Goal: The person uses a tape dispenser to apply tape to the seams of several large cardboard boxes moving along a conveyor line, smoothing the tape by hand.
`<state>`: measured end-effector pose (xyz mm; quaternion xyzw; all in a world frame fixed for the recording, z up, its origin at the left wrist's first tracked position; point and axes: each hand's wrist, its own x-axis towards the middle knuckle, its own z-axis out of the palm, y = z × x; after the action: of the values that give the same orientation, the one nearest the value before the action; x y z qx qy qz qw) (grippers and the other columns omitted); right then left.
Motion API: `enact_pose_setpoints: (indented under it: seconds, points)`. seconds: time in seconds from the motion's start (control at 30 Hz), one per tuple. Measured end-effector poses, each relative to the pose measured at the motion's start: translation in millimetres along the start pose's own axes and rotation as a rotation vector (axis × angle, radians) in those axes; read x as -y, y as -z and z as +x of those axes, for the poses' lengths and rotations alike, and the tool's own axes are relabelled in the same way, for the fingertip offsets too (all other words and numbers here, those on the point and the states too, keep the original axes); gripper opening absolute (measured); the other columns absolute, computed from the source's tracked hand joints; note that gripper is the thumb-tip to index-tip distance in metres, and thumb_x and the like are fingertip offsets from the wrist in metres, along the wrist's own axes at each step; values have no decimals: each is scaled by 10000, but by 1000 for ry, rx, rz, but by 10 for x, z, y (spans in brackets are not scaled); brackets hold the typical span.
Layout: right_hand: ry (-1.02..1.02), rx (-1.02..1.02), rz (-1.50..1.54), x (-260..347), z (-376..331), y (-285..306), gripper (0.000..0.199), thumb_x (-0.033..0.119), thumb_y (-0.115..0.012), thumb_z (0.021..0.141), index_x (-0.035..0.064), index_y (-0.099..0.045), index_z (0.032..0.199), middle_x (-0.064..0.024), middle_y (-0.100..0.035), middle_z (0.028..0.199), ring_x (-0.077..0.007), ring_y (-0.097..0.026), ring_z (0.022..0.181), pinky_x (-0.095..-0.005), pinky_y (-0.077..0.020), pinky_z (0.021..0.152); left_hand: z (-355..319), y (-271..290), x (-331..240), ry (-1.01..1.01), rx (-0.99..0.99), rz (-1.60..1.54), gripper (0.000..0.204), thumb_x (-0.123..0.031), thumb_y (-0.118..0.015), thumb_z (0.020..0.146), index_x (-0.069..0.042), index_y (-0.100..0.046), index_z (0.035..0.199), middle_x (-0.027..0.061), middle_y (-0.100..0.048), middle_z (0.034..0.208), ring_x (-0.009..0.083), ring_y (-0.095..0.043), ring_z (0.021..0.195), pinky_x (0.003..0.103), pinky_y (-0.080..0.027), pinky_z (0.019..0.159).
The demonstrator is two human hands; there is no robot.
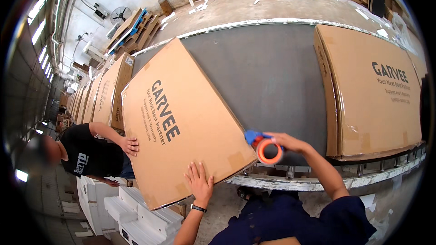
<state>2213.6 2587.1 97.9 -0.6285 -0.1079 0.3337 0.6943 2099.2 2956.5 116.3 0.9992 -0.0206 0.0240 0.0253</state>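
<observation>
Grey conveyor surface [272, 77] carries big cardboard boxes in a warehouse. Left hand [200, 182] lies flat, fingers spread, on the near corner of the tilted box [181, 122]. Right hand [288, 143] has its fingers clamped on an orange tape dispenser [268, 149] just beside that corner. A co-worker's hand [131, 145] steadies the far edge. Pressing the box firmly while taping would likely keep the seam straight.

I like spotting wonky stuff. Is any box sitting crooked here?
Yes. The big flat brown cardboard box under the left hand lies askew, its near corner hanging past the grey conveyor belt edge. The other brown box sits straighter. The right hand holds an orange tape dispenser.
</observation>
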Motion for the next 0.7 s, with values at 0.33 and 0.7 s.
enact_pose_setpoints:
  seconds: [0.33,0.7]
  points:
    - [15,-665,24,-172,-934,-1803,590,218,-580,850,59,-341,1366,-199,-471,1286,-236,-456,1184,-318,-330,988,-37,67,22,7,30,31,622,-413,-418,881,-68,-304,1386,227,-183,1451,428,-156,1331,586,-78,1049]
    - [215,-1129,163,-482,-409,-2527,513,231,-463,912,-4,-350,1353,-134,-414,1342,-190,-380,1243,-301,-263,1037,143,557,2859,103,47,-49,662,-327,-604,780,-114,-369,1361,247,-155,1451,443,-100,1339,598,-44,1045]
